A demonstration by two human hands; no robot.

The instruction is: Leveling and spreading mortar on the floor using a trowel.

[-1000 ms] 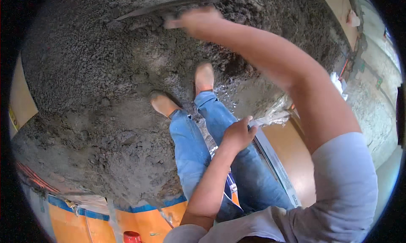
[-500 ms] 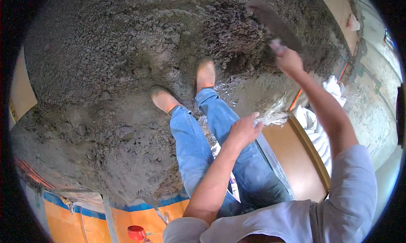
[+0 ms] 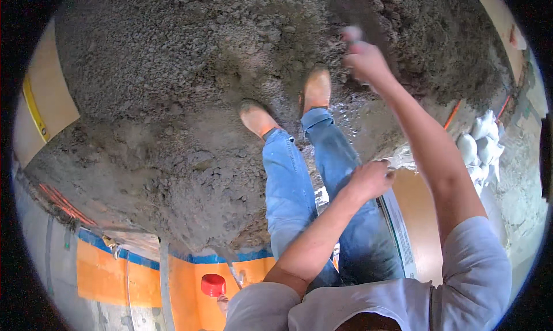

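Observation:
My right hand (image 3: 368, 64) is closed around the handle (image 3: 351, 34) of a long flat trowel, just ahead and right of my boots. Its dark blade (image 3: 360, 11), smeared by motion, lies over rough grey wet mortar (image 3: 190, 66). Over my right knee, my left hand (image 3: 371, 179) hangs with loosely bent fingers, and nothing shows in it. My tan left boot (image 3: 257, 119) and right boot (image 3: 318, 89) are set in the mortar. I am bent forward, with blue jeans (image 3: 288, 187) below my arms.
White bags (image 3: 484, 144) lie at the right beside a tan board (image 3: 420, 216). A yellow level (image 3: 34, 109) rests on a board at far left. Orange tubes (image 3: 66, 204) stick out at lower left. A red round container (image 3: 213, 285) is near the orange wall (image 3: 190, 296).
My right hand has swept the trowel leftward, closer to my boots. The fingers of my left hand are more curled. The whole view has shifted, so the scene sits farther right.

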